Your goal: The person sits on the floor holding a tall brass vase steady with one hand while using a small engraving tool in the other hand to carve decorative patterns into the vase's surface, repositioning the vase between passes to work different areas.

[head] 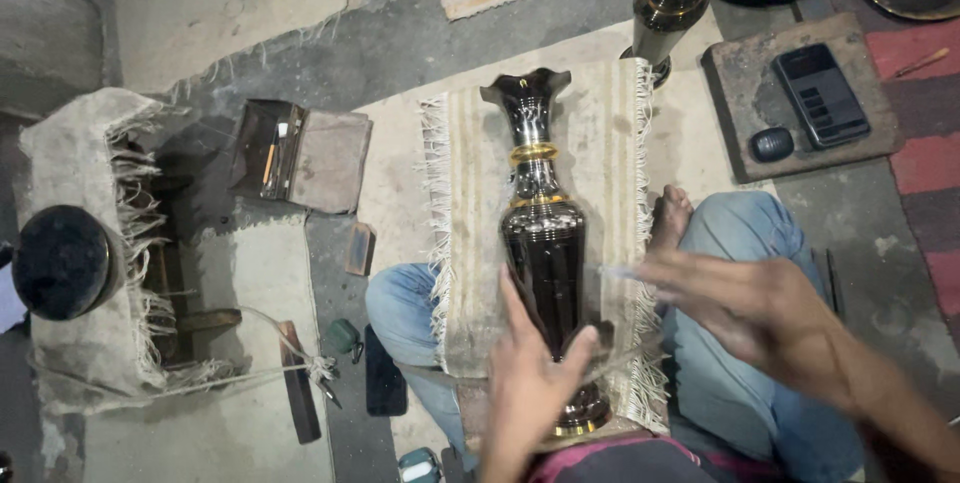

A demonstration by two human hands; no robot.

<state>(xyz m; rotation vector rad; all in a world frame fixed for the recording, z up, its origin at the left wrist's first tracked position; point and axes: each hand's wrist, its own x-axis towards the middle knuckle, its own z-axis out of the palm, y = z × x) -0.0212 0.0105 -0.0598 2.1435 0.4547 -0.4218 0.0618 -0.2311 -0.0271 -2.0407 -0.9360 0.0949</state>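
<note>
Left hand (530, 383) is laid against the lower body of a tall dark glossy metal vase with gold bands and a fluted mouth (540, 233); its thumb and fingers are spread around the vase, so the vase is held loosely rather than clenched. The vase is laid lengthwise on a pale striped fringed cloth (600, 143) spread over the lap, mouth toward the cloth's far edge, foot at the near edge. The right hand (750, 308) is blurred just beside the vase, fingers extended; whether anything thin is held in it cannot be told. On the floor by the cloth's far right corner, a second dark vase (668, 3) is seen, with a black phone (820, 93) lying on a brown board (735, 93).
</note>
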